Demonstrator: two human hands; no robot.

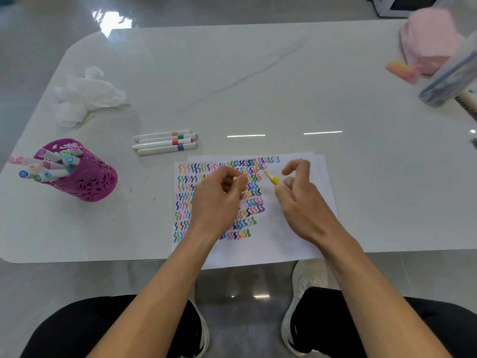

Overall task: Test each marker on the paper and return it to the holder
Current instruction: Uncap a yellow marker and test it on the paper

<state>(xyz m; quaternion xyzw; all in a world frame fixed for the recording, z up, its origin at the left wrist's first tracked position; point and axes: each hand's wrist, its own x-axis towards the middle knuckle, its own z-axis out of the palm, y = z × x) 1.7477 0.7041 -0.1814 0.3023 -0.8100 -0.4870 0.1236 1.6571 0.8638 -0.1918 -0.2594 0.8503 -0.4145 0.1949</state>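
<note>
A white paper (pixel 289 228) covered in rows of coloured squiggles lies at the table's near edge. My right hand (pixel 299 200) holds an uncapped yellow marker (pixel 272 178), its tip pointing up-left just above the paper. My left hand (pixel 219 197) rests over the squiggles with fingers closed on a small pale piece, probably the marker's cap (pixel 235 179). A magenta cut-out holder (pixel 85 177) with several markers stands at the left. Several capped white markers (pixel 165 142) lie side by side beyond the paper.
Crumpled white tissue (pixel 85 96) lies at the back left. A pink cloth (pixel 431 40), an orange-pink block (pixel 402 71) and a clear plastic case (pixel 449 76) sit at the back right. My knees and white shoes show under the table's near edge.
</note>
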